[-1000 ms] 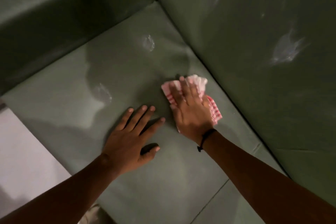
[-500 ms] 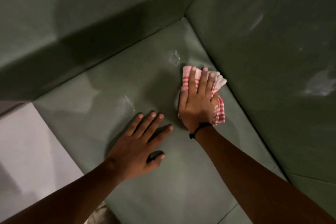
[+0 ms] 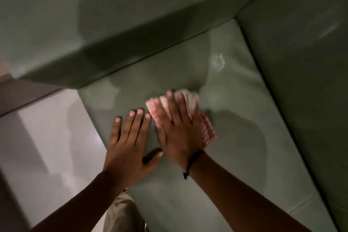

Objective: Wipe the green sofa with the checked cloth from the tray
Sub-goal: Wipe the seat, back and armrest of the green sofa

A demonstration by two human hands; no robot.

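Right hand (image 3: 178, 130) (blurred) seemingly flat on checked cloth (image 3: 207, 130); left hand (image 3: 128, 147) splayed.

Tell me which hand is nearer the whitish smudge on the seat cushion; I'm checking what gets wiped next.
Right. The right hand, pressing the checked cloth, lies just below the whitish smudge; the left hand rests flat farther away, down-left.

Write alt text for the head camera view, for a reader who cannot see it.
A right hand presses a red-and-white checked cloth flat on a green sofa seat, blurred mid-wipe. The left hand rests flat beside it; a pale smudge lies beyond.
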